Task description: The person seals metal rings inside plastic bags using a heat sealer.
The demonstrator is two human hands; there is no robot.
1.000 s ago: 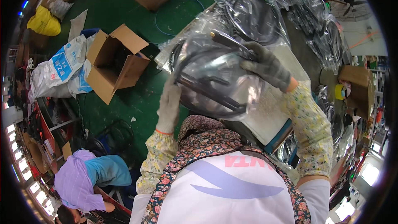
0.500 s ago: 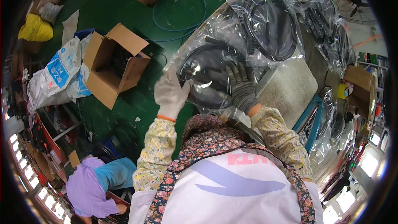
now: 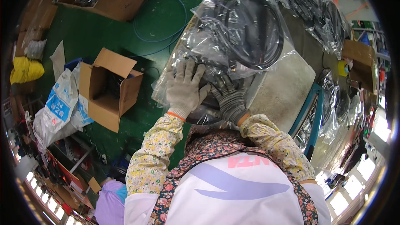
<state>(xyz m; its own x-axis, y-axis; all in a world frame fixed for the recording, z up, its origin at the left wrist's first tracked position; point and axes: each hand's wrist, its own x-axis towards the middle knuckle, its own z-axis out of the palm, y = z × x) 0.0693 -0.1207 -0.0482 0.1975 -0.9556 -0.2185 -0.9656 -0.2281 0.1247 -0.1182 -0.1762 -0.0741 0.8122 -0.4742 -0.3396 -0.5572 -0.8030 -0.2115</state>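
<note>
My left hand (image 3: 184, 86), in a pale knit glove with an orange cuff edge, lies flat with fingers spread. It presses on a clear plastic bag (image 3: 201, 116) that holds a coiled black hose. My right hand (image 3: 228, 100), in a dark grey striped glove, rests on the same bag with its fingers stretched out; the two thumbs almost meet. Most of this coil is hidden under my hands. Just beyond them lies another clear bag with a large coiled black hose (image 3: 278, 37).
A pale grey slab (image 3: 283, 85) and a teal metal frame (image 3: 314, 118) are at the right. An open cardboard box (image 3: 131, 96) stands on the green floor to the left, near white sacks (image 3: 58, 104). A blue hose (image 3: 186, 16) lies beyond. A co-worker (image 3: 110, 202) is bent over at lower left.
My left hand has moved from the bag's left edge onto its top, closer to my right hand. My view has shifted, and the co-worker shows less at the lower left.
</note>
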